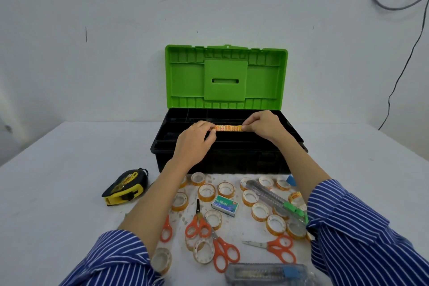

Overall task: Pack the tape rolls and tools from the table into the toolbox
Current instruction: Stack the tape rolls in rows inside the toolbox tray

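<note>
A black toolbox with an upright green lid stands open on the table. Over its tray, my left hand and my right hand each pinch one end of a row of tape rolls stacked side by side, orange-printed, held level. In front of the box lie several loose tape rolls, orange-handled scissors, another pair of scissors, a third pair of scissors, a green utility knife, a blue utility knife and a staple box.
A yellow-and-black tape measure lies left of the box on the white table. A small blue object sits by the box's front right. A white wall stands behind, with a dark cable hanging at the right.
</note>
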